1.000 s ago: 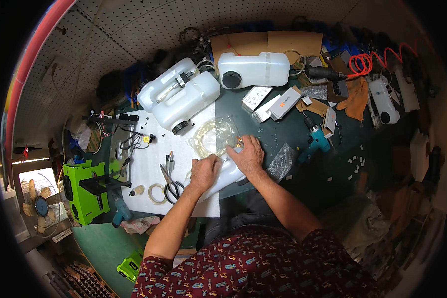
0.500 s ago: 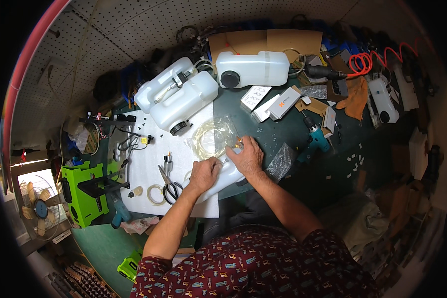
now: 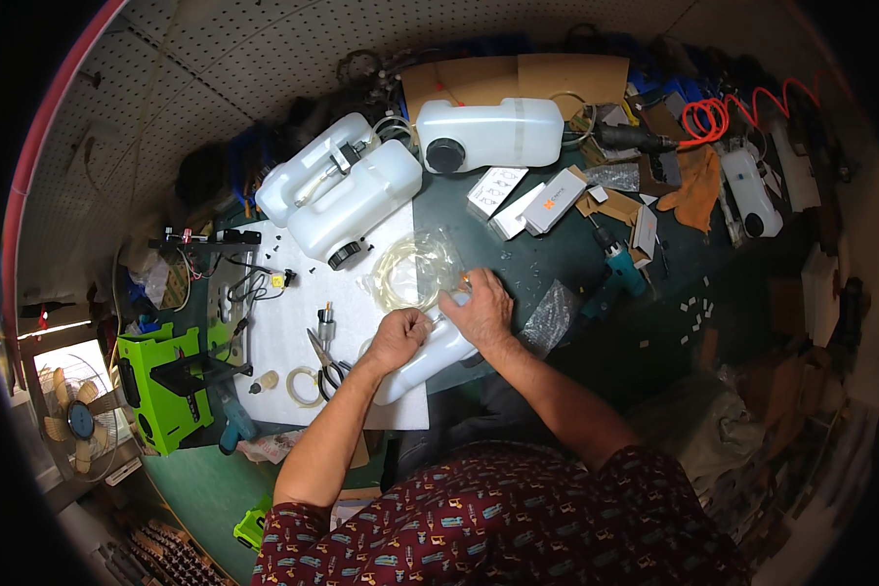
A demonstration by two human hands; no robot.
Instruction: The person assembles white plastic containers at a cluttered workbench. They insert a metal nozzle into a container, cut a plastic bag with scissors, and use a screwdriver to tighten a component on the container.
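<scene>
Two hands are seen from above at the middle of a cluttered workbench. A white plastic tank lying on white paper is gripped by the left hand, fingers curled closed on it. The right hand is pressed on the tank's upper end; its grip cannot be told. A coil of clear tubing lies at 12 o'clock from the hands, scissors at 9 o'clock.

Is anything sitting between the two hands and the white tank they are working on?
Nothing visible. The left hand and right hand both rest directly on the white tank. The coil of clear tubing lies just beyond the fingers, and the scissors lie left of the left hand.
</scene>
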